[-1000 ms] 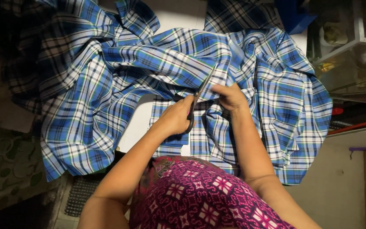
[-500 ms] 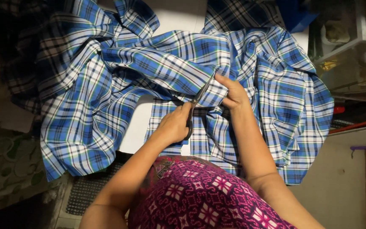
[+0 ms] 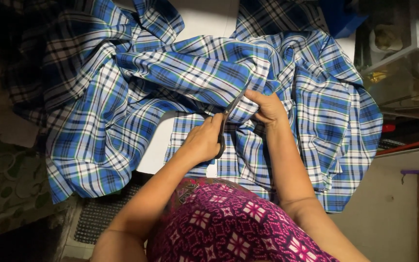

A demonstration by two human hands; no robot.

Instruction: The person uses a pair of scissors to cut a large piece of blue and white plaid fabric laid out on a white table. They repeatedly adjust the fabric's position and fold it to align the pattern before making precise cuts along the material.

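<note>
A dark mat (image 3: pixel 100 218) is lying at the lower left, beside a patterned floor covering (image 3: pixel 6 187). Above them the blue plaid cloth (image 3: pixel 103 121) is spreading in loose folds across a white table (image 3: pixel 204 19) — it is covering most of the surface and hanging over the near edge on both sides.

Near the middle, the left hand (image 3: pixel 202 140) is closing around the dark handles of the scissors (image 3: pixel 226 121), fingers wrapped tight. The blades are pointing up and to the right, narrowly parted, and biting into a fold of the cloth. Just to the right, the right hand (image 3: pixel 267 106) is pinching that same fold, thumb on top and fingers curled under, holding it taut right beside the blade tips. Both forearms are reaching up from the person's magenta patterned garment (image 3: pixel 229 228) at the bottom.

Further right, the cloth is draping down in a long panel. Beyond it a clear box (image 3: pixel 403 63) is sitting at the upper right — its contents are too dim to tell — with a blue object (image 3: pixel 343 19) just left of it.
</note>
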